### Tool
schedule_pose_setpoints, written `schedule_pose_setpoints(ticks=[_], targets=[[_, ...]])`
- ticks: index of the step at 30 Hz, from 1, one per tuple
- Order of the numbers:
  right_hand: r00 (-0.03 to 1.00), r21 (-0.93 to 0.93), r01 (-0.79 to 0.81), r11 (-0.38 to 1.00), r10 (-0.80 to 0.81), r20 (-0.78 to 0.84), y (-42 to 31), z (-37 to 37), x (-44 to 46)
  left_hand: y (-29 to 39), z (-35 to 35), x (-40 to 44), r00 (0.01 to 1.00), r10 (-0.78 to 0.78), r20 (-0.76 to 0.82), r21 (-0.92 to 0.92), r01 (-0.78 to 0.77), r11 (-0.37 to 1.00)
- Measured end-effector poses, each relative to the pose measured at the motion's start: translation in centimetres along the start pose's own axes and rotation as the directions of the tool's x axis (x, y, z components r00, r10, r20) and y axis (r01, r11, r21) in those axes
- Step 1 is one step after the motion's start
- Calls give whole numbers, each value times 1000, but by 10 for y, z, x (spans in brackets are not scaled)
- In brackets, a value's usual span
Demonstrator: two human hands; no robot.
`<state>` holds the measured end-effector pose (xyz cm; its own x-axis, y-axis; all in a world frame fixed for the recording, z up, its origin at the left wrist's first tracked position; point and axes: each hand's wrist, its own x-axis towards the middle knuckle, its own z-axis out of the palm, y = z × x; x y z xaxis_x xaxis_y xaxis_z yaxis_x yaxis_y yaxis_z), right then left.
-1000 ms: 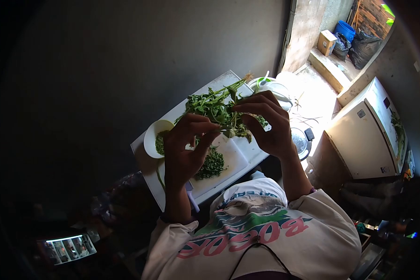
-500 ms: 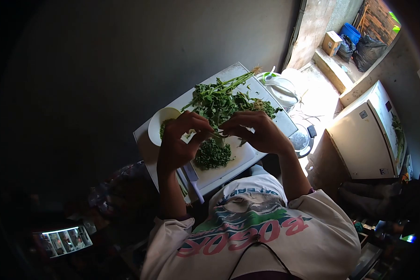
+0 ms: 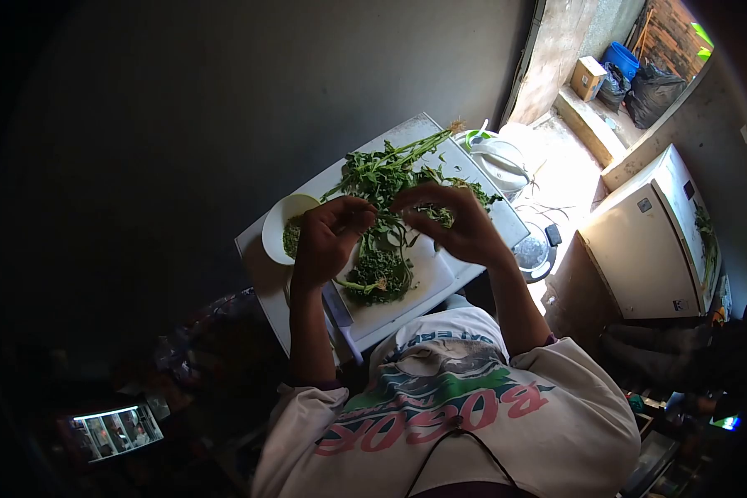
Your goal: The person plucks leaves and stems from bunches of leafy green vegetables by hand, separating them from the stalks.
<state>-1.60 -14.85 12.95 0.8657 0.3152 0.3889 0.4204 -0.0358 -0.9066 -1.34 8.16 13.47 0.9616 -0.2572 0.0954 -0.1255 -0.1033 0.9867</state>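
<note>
My left hand (image 3: 330, 236) is raised over the left part of a white cutting board (image 3: 430, 280), its thumb and fingers pinched together. What they hold, if anything, is hidden. To its right, my right hand (image 3: 456, 224) has thumb and fingers apart with nothing between them; its fingertips are slightly blurred. Below both hands lies a pile of chopped greens (image 3: 379, 270) on the board. A pale stem with a root end (image 3: 380, 285) rests across that pile. Uncut leafy greens (image 3: 379, 178) with long stems spread over the table behind my hands.
A white bowl (image 3: 275, 217) with green bits stands left on the white table (image 3: 340, 168). A knife with a pale purple handle (image 3: 351, 342) lies near the front edge. Beyond the right edge are a lidded white container (image 3: 500, 163) and a pot (image 3: 535, 246). A small fridge (image 3: 635, 236) stands farther right.
My hands have parted from a shared hold on a thin green piece, and my right hand has opened. A stem with a root end now lies on the chopped greens.
</note>
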Motion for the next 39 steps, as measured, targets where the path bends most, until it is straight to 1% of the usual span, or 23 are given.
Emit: schedule_pose_setpoints(ticks=[1,2,4,5,6,8,10,14,17,19,23,25,26,28,29,30,31,32,34,35,37,38,39], targets=[[998,-102,44,994,-39,51,-3,3,1,3,2,0,1000,-18,-9,29,19,999],[997,-178,83,981,-82,9,-1,8,3,5,5,1,1000,-19,-9,30,20,999],[994,-212,100,972,-108,-29,0,13,6,11,8,3,998,-21,-59,146,30,989],[989,-248,114,962,-134,-66,0,16,9,17,8,4,998,-20,-66,150,30,988],[975,-274,173,946,-205,-91,0,18,13,25,9,5,996,-6,-92,220,27,975],[970,-322,196,926,-231,-74,-2,19,20,28,10,10,993,12,-121,294,24,956],[954,-406,258,876,-299,-38,1,18,29,27,10,16,967,182,-179,384,-101,918],[939,-397,310,864,-343,-11,7,16,43,36,2,23,964,173,-202,476,-58,878],[942,-306,328,894,-333,35,12,15,49,41,-4,27,984,96,-148,487,-12,873],[938,-289,341,895,-345,39,15,16,52,38,-6,31,990,127,-67,457,-83,886],[947,-286,322,903,-311,83,27,15,56,27,-11,43,994,100,-30,451,-76,889],[969,-95,239,966,-231,91,30,14,57,19,-18,49,995,-10,94,312,-20,950],[970,-96,236,967,-228,89,33,11,58,12,-19,51,995,-13,98,311,-19,950],[979,-11,109,994,-106,174,40,6,59,2,-21,55,991,3,136,147,-23,989],[980,-11,106,994,-103,171,48,9,59,0,-22,57,990,1,139,147,-22,989],[988,206,3,978,-35,151,59,14,58,1,-21,60,991,-7,133,120,-9,993],[989,415,-94,905,36,146,68,18,57,3,-21,62,992,-17,125,92,5,996],[988,416,-97,904,38,147,75,18,57,8,-21,65,992,-20,125,91,8,996],[984,290,-174,941,176,20,81,17,64,18,-23,72,980,-201,-5,431,184,883],[984,290,-177,940,178,21,86,18,67,15,-25,74,979,-204,-6,430,187,884],[991,48,-134,990,134,-8,98,18,74,4,-28,80,960,-280,-32,491,258,832],[994,-31,-105,994,105,8,103,17,77,-9,-31,82,959,-281,-26,491,257,832],[994,-32,-107,994,108,5,109,18,79,-19,-32,84,976,-214,-35,542,198,817]])
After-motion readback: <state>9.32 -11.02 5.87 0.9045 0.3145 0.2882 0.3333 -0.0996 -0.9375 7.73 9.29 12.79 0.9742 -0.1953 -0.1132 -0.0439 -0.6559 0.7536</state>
